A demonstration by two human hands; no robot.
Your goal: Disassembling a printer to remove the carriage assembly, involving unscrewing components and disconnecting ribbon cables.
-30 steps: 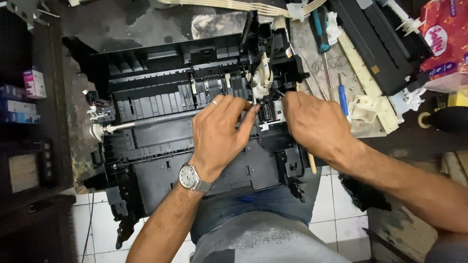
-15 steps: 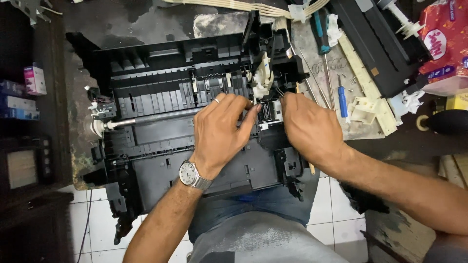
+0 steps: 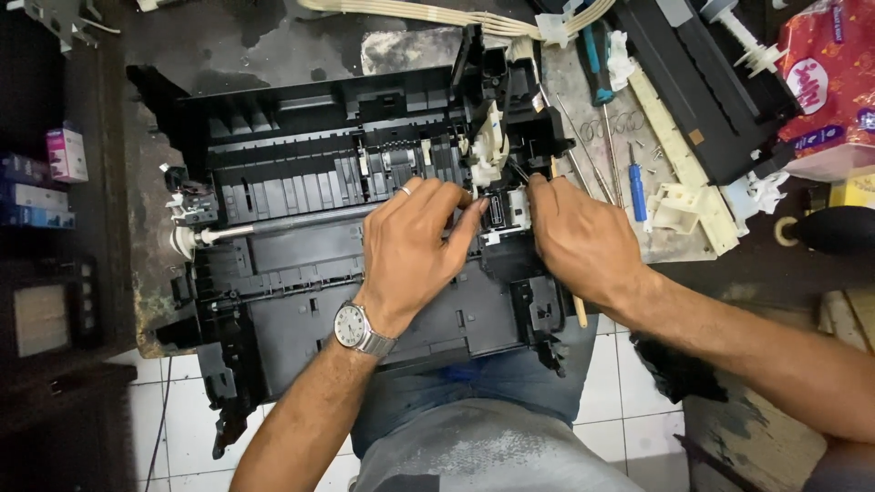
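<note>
A stripped black printer chassis (image 3: 301,264) lies across a stained workbench and over my lap. Both hands meet at a small black-and-white part (image 3: 507,211) on the chassis's right side. My left hand (image 3: 415,246), with a ring and a silver wristwatch, lies on the chassis with fingertips curled against that part. My right hand (image 3: 579,239) grips it from the right, fingers bent around it. A white plastic mechanism (image 3: 489,146) stands just behind the part. How the part is fixed is hidden by my fingers.
A blue-handled screwdriver (image 3: 637,187), thin metal rods, springs and screws lie right of the chassis. White plastic pieces (image 3: 679,208), a long black printer assembly (image 3: 702,87), a red packet (image 3: 834,77) and a black rubber blower (image 3: 834,228) sit further right. Small boxes (image 3: 64,155) fill a shelf on the left.
The view has shifted slightly. Both hands stay on the same small part at the chassis's right side, with only slight finger movement.
</note>
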